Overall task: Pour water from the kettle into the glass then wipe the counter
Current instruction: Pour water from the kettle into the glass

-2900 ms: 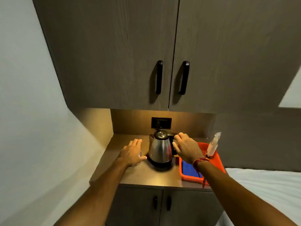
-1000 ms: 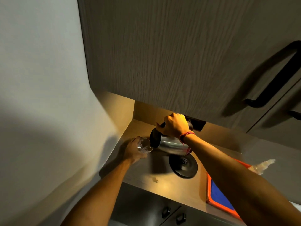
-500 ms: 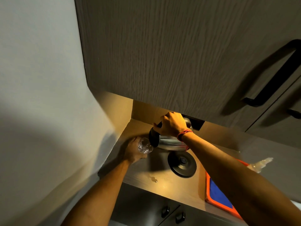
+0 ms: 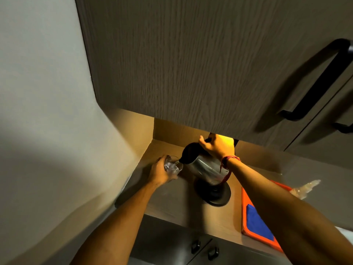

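Note:
The steel kettle (image 4: 205, 168) hangs tilted to the left above its round black base (image 4: 215, 194), with its spout at the rim of a clear glass (image 4: 172, 166). My right hand (image 4: 217, 145) grips the kettle's black handle from above. My left hand (image 4: 159, 171) wraps around the glass from the left and holds it at the counter's (image 4: 168, 205) left end, near the side wall. Water glints inside the glass. A blue cloth (image 4: 257, 223) lies in an orange tray (image 4: 246, 229) on the right, partly hidden by my right forearm.
A clear spray bottle (image 4: 305, 188) leans at the tray's far right. Upper cabinet doors with black handles (image 4: 321, 81) hang low over the counter. A wall closes off the left side. Lower cabinet doors with small black knobs (image 4: 204, 247) sit under the counter's front edge.
The kettle has left its base and been tipped over to the glass. In the last second it has tilted further, and the glass has stayed in my left hand.

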`<state>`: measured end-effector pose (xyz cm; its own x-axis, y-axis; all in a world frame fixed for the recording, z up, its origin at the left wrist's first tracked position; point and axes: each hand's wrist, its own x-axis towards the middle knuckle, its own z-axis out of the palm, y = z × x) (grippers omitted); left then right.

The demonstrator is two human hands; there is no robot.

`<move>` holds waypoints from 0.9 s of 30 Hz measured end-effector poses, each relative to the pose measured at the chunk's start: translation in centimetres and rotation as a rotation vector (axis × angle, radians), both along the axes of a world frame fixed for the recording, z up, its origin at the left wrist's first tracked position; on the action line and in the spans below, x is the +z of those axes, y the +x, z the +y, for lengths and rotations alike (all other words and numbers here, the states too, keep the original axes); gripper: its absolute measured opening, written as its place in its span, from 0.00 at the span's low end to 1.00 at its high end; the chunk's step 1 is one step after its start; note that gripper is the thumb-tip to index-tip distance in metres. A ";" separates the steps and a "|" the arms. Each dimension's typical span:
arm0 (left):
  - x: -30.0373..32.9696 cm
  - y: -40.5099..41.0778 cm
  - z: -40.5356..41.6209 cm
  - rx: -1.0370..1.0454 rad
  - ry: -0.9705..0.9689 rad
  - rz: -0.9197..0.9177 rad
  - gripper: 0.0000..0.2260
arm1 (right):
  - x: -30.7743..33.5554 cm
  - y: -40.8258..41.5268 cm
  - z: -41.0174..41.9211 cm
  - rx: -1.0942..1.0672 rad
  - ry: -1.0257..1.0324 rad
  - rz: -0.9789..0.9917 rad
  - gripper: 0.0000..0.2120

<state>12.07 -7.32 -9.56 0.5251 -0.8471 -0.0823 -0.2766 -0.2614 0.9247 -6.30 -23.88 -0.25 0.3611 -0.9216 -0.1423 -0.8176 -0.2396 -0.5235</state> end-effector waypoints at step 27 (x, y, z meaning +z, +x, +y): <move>-4.1 -6.0 -5.3 0.069 0.122 0.062 0.38 | -6.5 -12.1 -1.9 -0.528 -0.130 -0.697 0.19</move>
